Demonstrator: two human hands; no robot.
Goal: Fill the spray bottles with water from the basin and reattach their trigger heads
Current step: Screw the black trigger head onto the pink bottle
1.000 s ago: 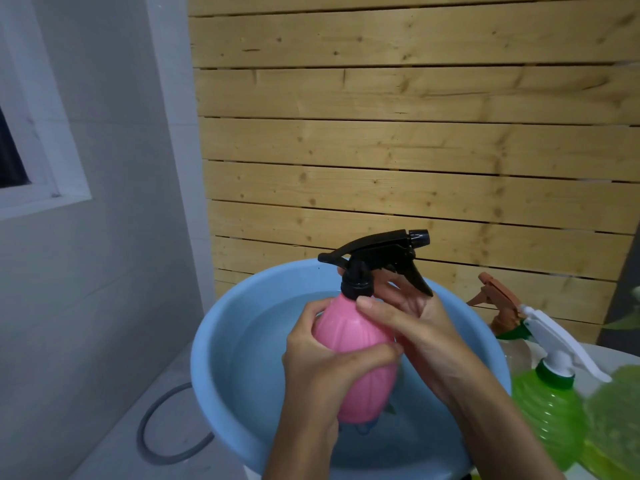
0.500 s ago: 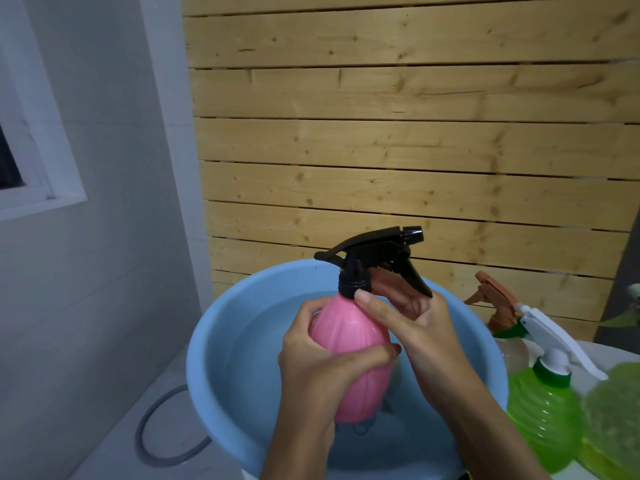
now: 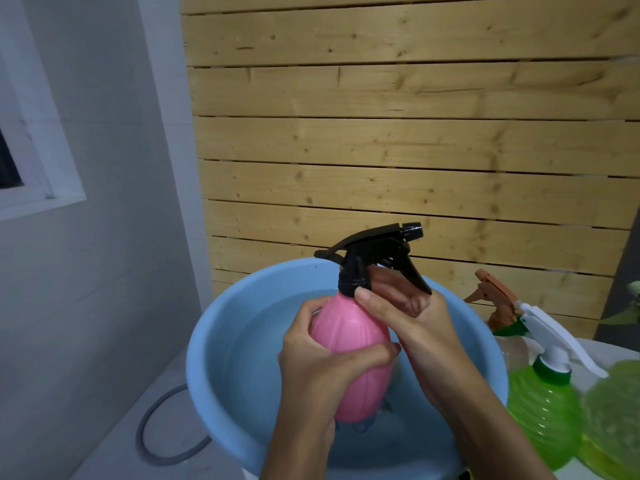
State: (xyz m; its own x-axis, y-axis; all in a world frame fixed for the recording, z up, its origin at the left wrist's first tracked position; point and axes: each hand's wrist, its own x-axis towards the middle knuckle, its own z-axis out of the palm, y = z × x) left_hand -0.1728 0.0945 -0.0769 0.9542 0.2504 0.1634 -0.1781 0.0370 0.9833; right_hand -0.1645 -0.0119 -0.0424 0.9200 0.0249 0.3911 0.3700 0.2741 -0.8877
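**THUMB REPOSITIONED AT THE COLLAR**

The thumb of the right hand (image 3: 415,313) has crept up the shoulder of the pink bottle (image 3: 346,341). Its tip now touches the collar base of the black trigger head (image 3: 374,244) (one second ago it lay just below, on pink plastic). The black trigger head stands marginally higher against the wooden slats (image 3: 381,140).

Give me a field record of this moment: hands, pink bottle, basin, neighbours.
left hand: grips the pink bottle by its body
right hand: thumb and fingers round the black trigger head collar
pink bottle: upright over the basin, head on its neck
basin: light blue, holds water
neighbours: green bottle, white head; orange trigger head behind it
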